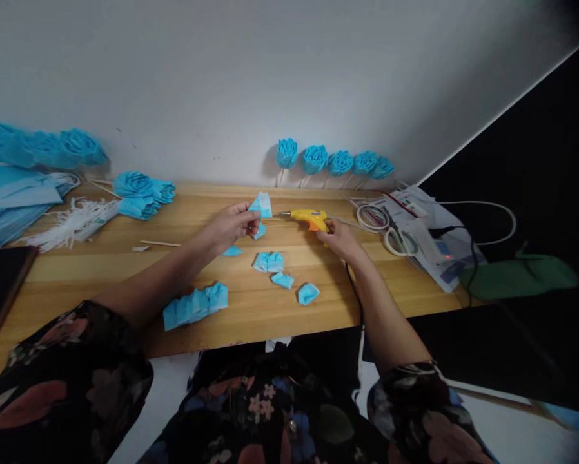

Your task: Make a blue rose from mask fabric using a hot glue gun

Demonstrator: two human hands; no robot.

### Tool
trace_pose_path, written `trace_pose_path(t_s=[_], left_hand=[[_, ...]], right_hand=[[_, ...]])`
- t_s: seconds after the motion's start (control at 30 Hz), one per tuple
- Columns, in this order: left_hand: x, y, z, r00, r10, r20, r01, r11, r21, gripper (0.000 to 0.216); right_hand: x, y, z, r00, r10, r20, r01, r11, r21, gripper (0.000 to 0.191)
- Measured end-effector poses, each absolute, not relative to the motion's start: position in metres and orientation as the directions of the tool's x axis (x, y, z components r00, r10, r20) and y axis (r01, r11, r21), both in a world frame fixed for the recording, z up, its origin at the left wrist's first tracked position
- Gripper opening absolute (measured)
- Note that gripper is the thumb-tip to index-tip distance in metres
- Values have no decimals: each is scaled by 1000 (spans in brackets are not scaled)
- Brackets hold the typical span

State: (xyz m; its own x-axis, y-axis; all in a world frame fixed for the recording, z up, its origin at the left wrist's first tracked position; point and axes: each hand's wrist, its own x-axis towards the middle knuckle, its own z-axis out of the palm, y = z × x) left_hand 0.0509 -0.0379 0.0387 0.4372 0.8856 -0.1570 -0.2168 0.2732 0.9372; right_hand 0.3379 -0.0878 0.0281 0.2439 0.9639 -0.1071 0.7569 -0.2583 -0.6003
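Observation:
Between the thumb and fingers of my left hand (pixel 238 222) is a folded light-blue piece (pixel 261 205) of thin sheet material, held above the table. My right hand (pixel 340 238) is wrapped round the handle of a yellow glue gun (pixel 309 216) with an orange trigger. Its nozzle points left at the blue piece, with a small gap between them. Below my hands lie a pleated blue piece (pixel 269 261), two small folded blue pieces (pixel 282 280) (pixel 308 294) and a longer pleated blue strip (pixel 196 305).
Several blue flowers on sticks (pixel 314 160) lean against the wall. More blue flowers (pixel 135 185), stacked blue masks (pixel 13 200) and a white string bundle (pixel 77 222) lie left. Scissors (pixel 400 241), a power strip (pixel 431 241) and a green pouch (pixel 521 276) are right. The gun's cord (pixel 354 290) hangs over the front edge.

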Motion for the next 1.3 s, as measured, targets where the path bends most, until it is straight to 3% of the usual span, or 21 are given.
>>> trace_pose_path(t_s=[0.07,0.13,0.3,0.37,0.67,1.3], left_hand=[[51,-38,40,429,888,-166,-220,281,934,16],[52,-38,39,424,890,-171,-223,285,932,16],[50,-35,33,446,880,-163,-236,291,927,16],[49,-33,31,458,875,-156,-238,290,927,17],[44,-27,25,427,889,-165,-251,292,923,26],[43,-26,17,503,858,-103,-220,243,945,30]], right_hand=[[343,-90,30,220,971,-98,540,-204,-817,35],[344,-93,36,177,980,-88,337,-144,-931,37],[331,-100,60,113,982,-148,-126,-134,-983,51],[325,-99,67,52,987,-150,-225,-135,-965,58],[309,-84,59,77,996,48,83,42,-996,44],[315,-90,40,-107,994,-13,285,18,-958,70]])
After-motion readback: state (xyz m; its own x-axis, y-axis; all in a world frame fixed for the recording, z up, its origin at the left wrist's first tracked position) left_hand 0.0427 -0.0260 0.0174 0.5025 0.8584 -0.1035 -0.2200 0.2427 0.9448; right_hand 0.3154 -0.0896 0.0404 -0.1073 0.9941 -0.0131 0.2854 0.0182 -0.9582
